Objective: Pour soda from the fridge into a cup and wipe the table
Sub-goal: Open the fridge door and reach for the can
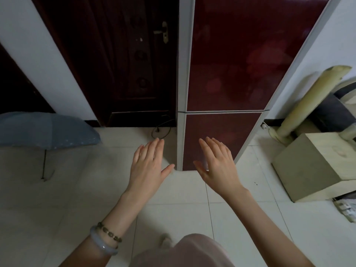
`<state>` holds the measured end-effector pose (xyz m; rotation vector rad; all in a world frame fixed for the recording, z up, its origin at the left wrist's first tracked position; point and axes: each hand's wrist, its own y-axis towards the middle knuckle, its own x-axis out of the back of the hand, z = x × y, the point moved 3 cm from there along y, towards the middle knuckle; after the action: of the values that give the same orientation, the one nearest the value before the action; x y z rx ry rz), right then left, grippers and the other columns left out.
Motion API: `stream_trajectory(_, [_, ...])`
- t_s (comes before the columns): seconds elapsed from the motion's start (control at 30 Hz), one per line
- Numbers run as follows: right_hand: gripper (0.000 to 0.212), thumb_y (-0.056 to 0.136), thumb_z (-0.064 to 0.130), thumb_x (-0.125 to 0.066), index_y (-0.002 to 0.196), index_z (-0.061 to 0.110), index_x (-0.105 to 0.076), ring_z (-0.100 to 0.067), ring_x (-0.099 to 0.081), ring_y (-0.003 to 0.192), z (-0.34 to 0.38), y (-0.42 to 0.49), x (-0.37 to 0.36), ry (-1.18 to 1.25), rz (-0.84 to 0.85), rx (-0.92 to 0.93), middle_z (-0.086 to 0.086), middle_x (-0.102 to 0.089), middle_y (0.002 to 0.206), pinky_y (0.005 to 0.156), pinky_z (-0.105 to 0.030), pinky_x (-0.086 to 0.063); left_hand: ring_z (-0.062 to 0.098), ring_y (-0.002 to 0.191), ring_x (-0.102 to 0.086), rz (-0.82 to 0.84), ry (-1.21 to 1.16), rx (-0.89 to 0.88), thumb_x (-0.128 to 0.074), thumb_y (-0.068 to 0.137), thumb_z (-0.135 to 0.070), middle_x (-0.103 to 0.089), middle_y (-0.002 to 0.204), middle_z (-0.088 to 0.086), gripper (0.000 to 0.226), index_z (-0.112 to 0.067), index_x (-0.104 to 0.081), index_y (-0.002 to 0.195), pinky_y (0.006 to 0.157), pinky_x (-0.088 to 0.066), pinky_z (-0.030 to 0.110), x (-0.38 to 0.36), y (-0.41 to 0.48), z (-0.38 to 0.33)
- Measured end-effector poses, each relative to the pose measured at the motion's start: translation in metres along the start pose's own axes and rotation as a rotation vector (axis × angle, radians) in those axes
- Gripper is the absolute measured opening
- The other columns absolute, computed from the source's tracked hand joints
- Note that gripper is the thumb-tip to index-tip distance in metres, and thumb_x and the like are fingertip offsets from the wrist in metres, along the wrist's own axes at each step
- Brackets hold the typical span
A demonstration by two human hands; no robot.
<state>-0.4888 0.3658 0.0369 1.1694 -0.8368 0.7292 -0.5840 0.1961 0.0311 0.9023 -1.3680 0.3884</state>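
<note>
**Both hands raised flat before the closed fridge**

I see my left hand (149, 166) stretched forward, palm down, fingers straight and close together, thumb splayed toward the middle; it grips nothing. A pale bangle (103, 242) and a beaded bracelet (109, 232) sit on that wrist. My right hand (217, 166) mirrors it, palm down, fingers extended and slightly fanned, thumb angled inward, also empty. The two hands are apart, with the fridge's lower left corner showing between them. Neither touches the fridge.

The fridge (231, 74) stands directly ahead, dark red glossy fronts framed in pale grey, both doors closed; a thin seam divides the upper door from the lower one. I cannot see any soda or cup. Its left edge runs just beside a dark wooden door (125, 64) with a brass lever handle (163, 32); a black cable (161, 128) loops on the floor at that door's foot.

The tiled floor (173, 209) under my arms is bare. To the left an open grey umbrella (46, 130) rests on the tiles, well clear of my left arm. To the right a pale box (317, 166) and a rolled mat (308, 101) leaning on the wall crowd that side of the fridge.

I can read no brand, label or writing anywhere
</note>
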Motion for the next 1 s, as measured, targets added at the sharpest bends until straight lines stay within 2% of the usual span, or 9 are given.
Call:
stream_trajectory(0.1, [0.059, 0.075, 0.032, -0.065, 0.125, 0.002, -0.057, -0.037, -0.055, 0.115, -0.002, 0.030, -0.015, -0.022, -0.004, -0.011, -0.018, -0.060, 0.123, 0.096, -0.048, -0.045, 0.032, 0.120, -0.053, 0.007, -0.006, -0.033, -0.053, 0.086, -0.052, -0.053, 0.134, 0.016, 0.071, -0.001, -0.045, 0.134, 0.105, -0.035, 0.045, -0.013, 0.034, 0.017])
stream_trajectory(0.3, [0.058, 0.078, 0.033, -0.064, 0.127, 0.003, -0.054, -0.036, -0.054, 0.118, -0.011, 0.066, -0.038, -0.052, 0.035, -0.022, -0.018, -0.058, 0.126, 0.097, -0.048, -0.044, 0.032, 0.119, -0.054, -0.007, -0.023, -0.056, -0.062, 0.081, -0.049, -0.054, 0.133, 0.016, 0.073, -0.001, -0.047, 0.133, 0.105, -0.036, 0.045, -0.025, 0.078, 0.032])
stream_trajectory(0.53, [0.059, 0.078, 0.034, -0.062, 0.128, 0.004, -0.054, -0.036, -0.053, 0.119, -0.021, 0.090, -0.047, -0.045, 0.054, -0.023, -0.018, -0.057, 0.128, 0.099, -0.047, -0.042, 0.032, 0.121, -0.052, -0.024, -0.026, -0.056, -0.053, 0.083, -0.052, -0.053, 0.134, 0.015, 0.072, -0.002, -0.046, 0.134, 0.107, -0.033, 0.044, -0.028, 0.105, 0.037])
stream_trajectory(0.7, [0.059, 0.077, 0.033, -0.065, 0.127, 0.004, -0.055, -0.036, -0.053, 0.120, -0.036, 0.105, -0.044, -0.071, 0.015, 0.008, -0.018, -0.057, 0.129, 0.100, -0.048, -0.040, 0.029, 0.122, -0.052, 0.002, -0.095, -0.032, -0.037, 0.085, -0.059, -0.052, 0.136, 0.012, 0.075, -0.004, -0.044, 0.135, 0.106, -0.035, 0.042, -0.034, 0.126, 0.032])
stream_trajectory(0.83, [0.059, 0.075, 0.030, -0.068, 0.126, 0.002, -0.055, -0.037, -0.052, 0.121, -0.052, 0.139, -0.035, -0.096, -0.033, 0.059, -0.021, -0.055, 0.130, 0.100, -0.048, -0.041, 0.030, 0.128, -0.046, -0.040, -0.181, -0.052, -0.052, 0.085, -0.055, -0.047, 0.140, 0.013, 0.075, -0.004, -0.041, 0.139, 0.110, -0.028, 0.043, -0.028, 0.163, 0.029])
stream_trajectory(1.0, [0.063, 0.073, 0.024, -0.072, 0.127, 0.000, -0.054, -0.040, -0.051, 0.121, -0.067, 0.204, -0.009, -0.164, -0.125, 0.156, -0.025, -0.053, 0.131, 0.102, -0.050, -0.039, 0.028, 0.130, -0.044, -0.134, -0.108, -0.106, -0.059, 0.084, -0.049, -0.046, 0.141, 0.014, 0.074, -0.004, -0.041, 0.139, 0.113, -0.023, 0.043, -0.005, 0.229, 0.034])
